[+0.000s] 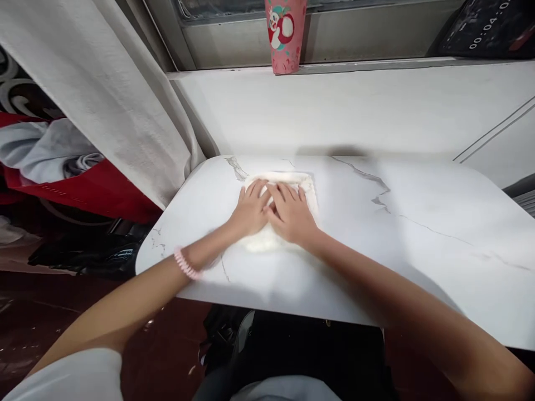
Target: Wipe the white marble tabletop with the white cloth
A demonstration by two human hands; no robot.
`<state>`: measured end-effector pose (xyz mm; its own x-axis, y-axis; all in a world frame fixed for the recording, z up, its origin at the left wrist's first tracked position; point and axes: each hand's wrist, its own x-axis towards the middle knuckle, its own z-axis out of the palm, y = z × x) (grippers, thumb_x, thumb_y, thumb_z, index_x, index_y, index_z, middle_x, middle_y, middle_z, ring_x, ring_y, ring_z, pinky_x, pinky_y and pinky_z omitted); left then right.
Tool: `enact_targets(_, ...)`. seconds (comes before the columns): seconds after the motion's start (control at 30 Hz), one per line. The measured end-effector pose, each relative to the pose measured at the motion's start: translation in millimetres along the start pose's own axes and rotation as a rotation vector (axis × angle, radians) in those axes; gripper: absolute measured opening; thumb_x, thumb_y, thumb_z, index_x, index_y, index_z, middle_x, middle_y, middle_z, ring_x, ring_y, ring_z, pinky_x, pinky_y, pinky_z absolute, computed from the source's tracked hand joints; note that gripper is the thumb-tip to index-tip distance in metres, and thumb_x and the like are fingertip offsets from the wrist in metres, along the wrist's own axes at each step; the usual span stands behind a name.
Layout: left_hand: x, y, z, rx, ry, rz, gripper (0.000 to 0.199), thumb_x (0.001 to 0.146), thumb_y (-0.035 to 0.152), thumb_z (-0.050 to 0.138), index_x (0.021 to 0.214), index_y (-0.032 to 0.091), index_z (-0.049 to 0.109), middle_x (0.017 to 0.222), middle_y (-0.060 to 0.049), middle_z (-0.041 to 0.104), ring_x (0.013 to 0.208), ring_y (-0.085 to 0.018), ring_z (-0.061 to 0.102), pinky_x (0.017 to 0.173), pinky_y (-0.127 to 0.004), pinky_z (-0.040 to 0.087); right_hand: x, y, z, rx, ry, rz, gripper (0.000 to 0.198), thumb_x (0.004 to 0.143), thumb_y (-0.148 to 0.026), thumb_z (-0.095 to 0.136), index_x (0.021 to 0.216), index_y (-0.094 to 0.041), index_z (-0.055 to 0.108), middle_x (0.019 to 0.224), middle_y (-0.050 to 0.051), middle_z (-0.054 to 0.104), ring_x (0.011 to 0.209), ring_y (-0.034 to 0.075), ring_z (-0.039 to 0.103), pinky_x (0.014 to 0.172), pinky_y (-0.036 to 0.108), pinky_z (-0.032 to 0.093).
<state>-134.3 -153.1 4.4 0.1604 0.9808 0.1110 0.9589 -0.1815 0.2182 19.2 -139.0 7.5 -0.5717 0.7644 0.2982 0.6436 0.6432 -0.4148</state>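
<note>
A whitish cloth (265, 241) lies on the white marble-patterned table (359, 250), its far edge and right corner showing past my fingers. My left hand (249, 215) rests palm down on the cloth's left part, fingers stretched forward. Beside it, my right hand (292, 216) presses flat on the middle and right of the cloth, fingers spread. The two hands meet at the thumbs and index fingers. Most of the cloth's middle is hidden beneath them. A pink coil band (186, 264) circles my left wrist.
A pink patterned cup (286, 39) stands on the ledge behind the table. A dark screen with a timer (487, 28) leans at the far right. A pale curtain (104, 94) hangs at the left, beside a red bag (92, 186) with grey fabric in it.
</note>
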Motion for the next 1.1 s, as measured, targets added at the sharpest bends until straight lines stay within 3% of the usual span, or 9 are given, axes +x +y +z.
enact_targets(0.13,86.7,-27.7,6.3,-0.038,0.022,0.07,0.049,0.1,0.033,0.037,0.147,0.021,0.044,0.158,-0.015,0.039,0.15,-0.03,0.028,0.12,-0.059,0.023,62.4,34.8,5.9,-0.034,0.052,0.101,0.054,0.099,-0.028,0.037,0.15,-0.014,0.041,0.148,0.016,0.05,0.141,0.029,0.04,0.121,0.055,0.017)
enact_targets(0.23,133.7,-36.5,9.6,-0.061,0.044,0.057,0.047,0.1,0.031,0.038,0.146,0.024,0.046,0.159,-0.011,0.039,0.149,-0.027,0.03,0.122,-0.053,0.023,97.3,58.8,4.1,-0.01,0.065,0.152,0.053,0.099,-0.028,0.035,0.15,-0.015,0.042,0.148,0.014,0.05,0.14,0.027,0.04,0.122,0.053,0.016)
enact_targets(0.43,163.0,-38.9,13.1,-0.062,0.082,0.041,0.047,0.098,0.031,0.04,0.144,0.024,0.05,0.154,-0.009,0.045,0.144,-0.027,0.037,0.12,-0.048,0.03,118.6,78.7,0.2,0.019,0.088,0.166,0.051,0.099,-0.028,0.035,0.148,-0.018,0.046,0.149,0.011,0.051,0.14,0.026,0.041,0.122,0.051,0.017)
enact_targets(0.63,148.3,-30.2,15.2,-0.024,0.103,0.029,0.047,0.1,0.032,0.04,0.145,0.022,0.047,0.155,-0.012,0.044,0.146,-0.029,0.036,0.12,-0.054,0.028,107.1,75.9,-2.0,-0.02,0.084,0.154,0.051,0.1,-0.028,0.034,0.148,-0.017,0.045,0.151,0.01,0.05,0.142,0.025,0.04,0.123,0.05,0.017)
enact_targets(0.8,117.7,-8.5,14.5,0.019,0.105,-0.003,0.046,0.101,0.032,0.038,0.146,0.022,0.047,0.158,-0.013,0.041,0.148,-0.029,0.032,0.12,-0.056,0.027,77.0,67.0,-7.2,0.044,0.074,0.106,0.05,0.1,-0.029,0.035,0.147,-0.017,0.047,0.15,0.011,0.051,0.143,0.024,0.039,0.124,0.051,0.015)
enact_targets(1.0,57.1,31.3,7.9,0.06,0.001,0.014,0.049,0.102,0.029,0.036,0.149,0.018,0.043,0.161,-0.014,0.035,0.152,-0.028,0.026,0.122,-0.056,0.022,13.6,44.9,-19.8,-0.003,0.03,0.108,0.054,0.1,-0.032,0.033,0.151,-0.015,0.042,0.153,0.013,0.046,0.146,0.027,0.034,0.123,0.056,0.017)
enact_targets(1.1,13.1,56.0,9.2,0.062,0.021,-0.014,0.05,0.101,0.028,0.035,0.149,0.016,0.043,0.161,-0.016,0.035,0.152,-0.03,0.026,0.121,-0.059,0.022,-25.7,32.6,-29.2,-0.011,-0.013,0.034,0.053,0.1,-0.033,0.033,0.15,-0.016,0.043,0.153,0.013,0.046,0.146,0.027,0.035,0.122,0.057,0.019)
